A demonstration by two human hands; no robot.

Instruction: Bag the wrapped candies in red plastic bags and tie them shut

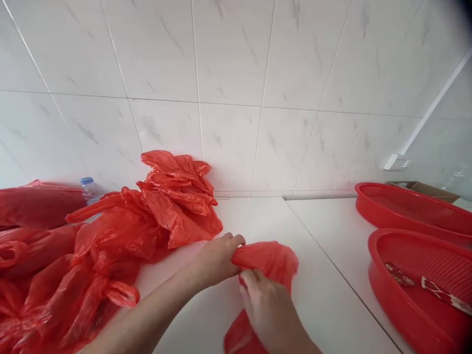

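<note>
A red plastic bag (271,258) is gathered between my hands above the white tabletop. My left hand (219,260) is closed on the bag's left end, its fingers curled over the edge. Just below and to the right, my right hand (267,305) pinches the plastic with bent fingers and thumb. The bag's lower part hangs below and left of my right hand, partly covered by it. What the bag holds, if anything, cannot be made out.
Several knotted red bags (47,285) are heaped at the left, beside a crumpled pile of red bags (180,196). A blue-capped bottle (87,189) stands behind them. At the right sit two red plastic baskets (379,285); the nearer holds patterned pieces (438,290). A cardboard box (427,189) is behind.
</note>
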